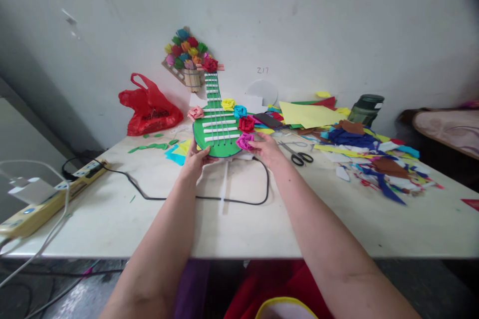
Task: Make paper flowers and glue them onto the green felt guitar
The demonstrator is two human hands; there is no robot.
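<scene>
Where the white table (149,229) stretched out, you held up the green paper guitar (218,150) over its middle, with white bars (221,130) and strings (213,142) already across it. Your left hand (195,160) clasped its near left edge; your right hand (270,150) pinched the magenta flower (245,141) at the near right. Five other flowers adorned it; whether the magenta one was attached or anything was left, you couldn't tell.
</scene>
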